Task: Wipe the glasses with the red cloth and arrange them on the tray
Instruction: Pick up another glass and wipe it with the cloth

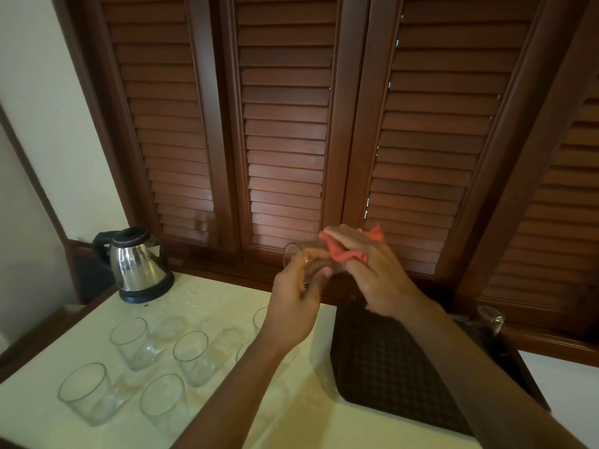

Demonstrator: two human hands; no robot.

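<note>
Left hand (296, 299): fingers curled around a glass (299, 257), held tilted above the counter. Right hand (366, 264): fingers pinched on the red cloth (350, 246), pressed against the glass. Tray (385, 361) lies below the right fingers.

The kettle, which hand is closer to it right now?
Left. The left hand holds a glass in mid-air, right of the kettle. The right hand, with the red cloth, is farther right.
</note>
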